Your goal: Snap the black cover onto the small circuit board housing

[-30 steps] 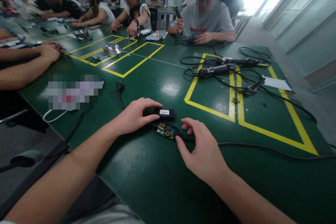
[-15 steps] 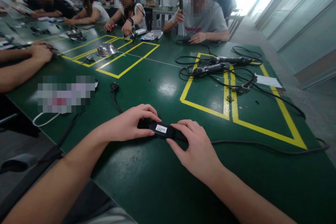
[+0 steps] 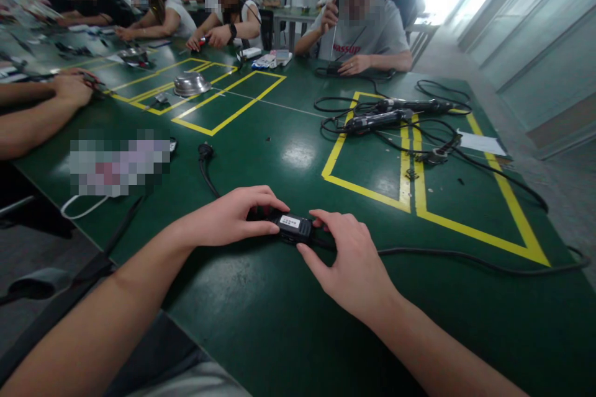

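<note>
A small black box with a white printed label [image 3: 292,223] lies in line on a black power cord, close to the table's front. Its left end is between the thumb and fingers of my left hand [image 3: 244,214]. My right hand [image 3: 347,254] hovers at the other end with thumb and index finger apart, and a small gap shows between them and the box. From the box the cord [image 3: 433,252] runs right along the table. On the left it passes behind my left hand and comes out at a black plug [image 3: 205,152].
Two black electric screwdrivers [image 3: 382,121] with tangled cables lie inside yellow tape outlines at right. Left are a blurred item with a white strap [image 3: 86,214] and a co-worker's hands [image 3: 72,87]. A metal bowl [image 3: 190,84] stands farther back. Across the table, a person [image 3: 358,31] holds a tool.
My right fingers have come slightly away from the box, which appears a little tilted now. My left hand keeps its grip. Across the table, the person's tool hand has shifted.
</note>
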### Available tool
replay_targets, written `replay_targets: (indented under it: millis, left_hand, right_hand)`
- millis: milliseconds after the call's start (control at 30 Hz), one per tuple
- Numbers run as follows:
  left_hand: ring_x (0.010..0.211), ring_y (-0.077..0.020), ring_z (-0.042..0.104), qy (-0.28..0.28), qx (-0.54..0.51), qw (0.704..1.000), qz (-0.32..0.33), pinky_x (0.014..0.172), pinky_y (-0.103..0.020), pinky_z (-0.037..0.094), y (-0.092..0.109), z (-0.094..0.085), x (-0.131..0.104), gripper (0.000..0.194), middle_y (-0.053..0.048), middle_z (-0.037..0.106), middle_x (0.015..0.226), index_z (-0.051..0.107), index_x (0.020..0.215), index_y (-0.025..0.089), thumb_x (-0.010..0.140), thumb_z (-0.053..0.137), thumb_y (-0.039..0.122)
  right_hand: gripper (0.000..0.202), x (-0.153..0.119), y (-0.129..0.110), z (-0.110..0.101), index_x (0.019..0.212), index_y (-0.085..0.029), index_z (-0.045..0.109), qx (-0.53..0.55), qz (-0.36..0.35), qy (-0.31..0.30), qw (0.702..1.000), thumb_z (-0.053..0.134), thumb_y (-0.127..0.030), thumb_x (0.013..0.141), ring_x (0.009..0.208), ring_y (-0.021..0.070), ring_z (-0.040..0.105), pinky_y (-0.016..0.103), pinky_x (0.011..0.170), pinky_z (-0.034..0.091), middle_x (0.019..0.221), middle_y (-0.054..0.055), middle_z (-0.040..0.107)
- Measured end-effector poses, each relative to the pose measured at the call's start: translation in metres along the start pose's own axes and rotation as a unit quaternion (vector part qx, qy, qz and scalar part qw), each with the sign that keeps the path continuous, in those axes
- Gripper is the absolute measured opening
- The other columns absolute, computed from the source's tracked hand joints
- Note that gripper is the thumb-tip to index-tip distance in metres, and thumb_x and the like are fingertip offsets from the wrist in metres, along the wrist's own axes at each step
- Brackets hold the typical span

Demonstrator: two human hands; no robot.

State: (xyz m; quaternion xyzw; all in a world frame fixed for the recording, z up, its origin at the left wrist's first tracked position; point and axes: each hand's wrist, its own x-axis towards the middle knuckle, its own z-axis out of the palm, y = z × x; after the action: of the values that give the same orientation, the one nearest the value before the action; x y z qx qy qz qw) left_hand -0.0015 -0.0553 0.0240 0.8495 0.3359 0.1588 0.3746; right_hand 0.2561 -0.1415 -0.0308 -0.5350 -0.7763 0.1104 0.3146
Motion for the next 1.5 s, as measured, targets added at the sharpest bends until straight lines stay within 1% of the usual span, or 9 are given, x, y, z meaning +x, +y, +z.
replay_targets:
  millis: [100,233,333,400,567,667,867,1100,1500]
  left_hand:
    - [0.099,-0.0224,0.07,0.057,0.012,0.998,-0.039,0.087,-0.034,0.056,-0.004,0.003,0.003,0.033,-0.007,0.077,0.115,0.074,0.127,0.022,0.102,0.07,0.043]
    - [0.099,-0.0259,0.068,0.131,0.108,0.983,-0.072,0.093,-0.042,0.056,-0.012,0.01,0.008,0.023,-0.007,0.075,0.107,0.071,0.113,0.021,0.097,0.075,0.037]
    - [0.11,-0.0282,0.067,0.124,0.133,0.983,-0.033,0.103,-0.047,0.055,-0.013,0.01,0.008,0.014,-0.009,0.073,0.117,0.071,0.102,0.022,0.098,0.071,0.035]
    - [0.114,-0.028,0.065,0.118,0.127,0.985,-0.003,0.106,-0.047,0.054,-0.009,0.007,0.005,0.017,-0.009,0.069,0.122,0.073,0.097,0.023,0.1,0.069,0.039]
    - [0.092,-0.0208,0.066,0.025,0.092,0.995,-0.013,0.085,-0.033,0.053,-0.001,-0.002,-0.002,0.016,-0.004,0.068,0.103,0.074,0.096,0.021,0.096,0.074,0.037]
    - [0.082,-0.0179,0.064,-0.002,0.076,0.997,-0.027,0.075,-0.029,0.048,-0.001,-0.002,-0.003,0.015,-0.002,0.071,0.093,0.07,0.096,0.02,0.098,0.072,0.035]
    - [0.08,-0.0174,0.064,0.0,0.072,0.997,-0.028,0.072,-0.028,0.047,-0.003,0.001,-0.002,0.016,-0.002,0.072,0.09,0.07,0.096,0.02,0.101,0.069,0.035]
    - [0.083,-0.0182,0.067,0.03,0.027,0.999,-0.014,0.076,-0.029,0.053,0.0,-0.003,-0.004,0.016,-0.006,0.074,0.099,0.075,0.101,0.019,0.099,0.069,0.034]
    - [0.081,-0.0176,0.068,0.033,0.038,0.999,-0.019,0.075,-0.028,0.052,-0.005,-0.002,-0.003,0.012,-0.004,0.075,0.091,0.073,0.092,0.019,0.097,0.069,0.029]
  right_hand:
    - [0.032,0.0,0.001,0.0,0.125,-0.02,0.064,0.006,0.011,0.016,1.0,0.072,-0.033,0.096,0.097,0.0298,0.068,0.044,0.085,0.052,0.109,0.01,0.074]
    - [0.006,0.001,0.002,0.0,0.103,-0.022,0.065,-0.002,-0.004,0.0,1.0,0.066,-0.026,0.099,0.089,0.0263,0.066,0.04,0.079,0.048,0.097,0.007,0.072]
    - [0.007,0.003,0.002,0.0,0.095,-0.023,0.065,-0.004,-0.02,-0.01,1.0,0.064,-0.022,0.101,0.085,0.0248,0.065,0.038,0.077,0.047,0.091,0.006,0.071]
    - [0.008,0.003,0.003,0.0,0.095,-0.023,0.066,0.002,-0.024,-0.012,1.0,0.063,-0.021,0.102,0.084,0.024,0.065,0.037,0.076,0.048,0.089,0.005,0.071]
    - [0.012,0.001,0.003,0.001,0.098,-0.024,0.068,0.015,-0.028,-0.016,0.999,0.059,-0.019,0.105,0.082,0.0217,0.069,0.035,0.074,0.052,0.092,0.004,0.073]
    - [0.013,0.0,0.003,0.001,0.101,-0.024,0.07,0.012,-0.018,-0.018,1.0,0.059,-0.022,0.106,0.078,0.0209,0.07,0.034,0.07,0.054,0.095,0.005,0.074]
    - [0.012,0.001,0.003,0.001,0.1,-0.023,0.071,0.032,-0.014,-0.004,0.999,0.06,-0.023,0.106,0.083,0.0213,0.073,0.034,0.072,0.056,0.096,0.005,0.074]
    - [0.011,0.002,0.001,-0.001,0.102,-0.022,0.07,0.063,-0.014,0.027,0.998,0.059,-0.024,0.106,0.085,0.0212,0.072,0.034,0.074,0.058,0.1,0.007,0.073]
    - [0.015,0.002,0.001,-0.002,0.092,-0.023,0.066,0.065,-0.003,0.013,0.998,0.058,-0.02,0.105,0.081,0.0208,0.068,0.034,0.069,0.053,0.096,0.006,0.071]
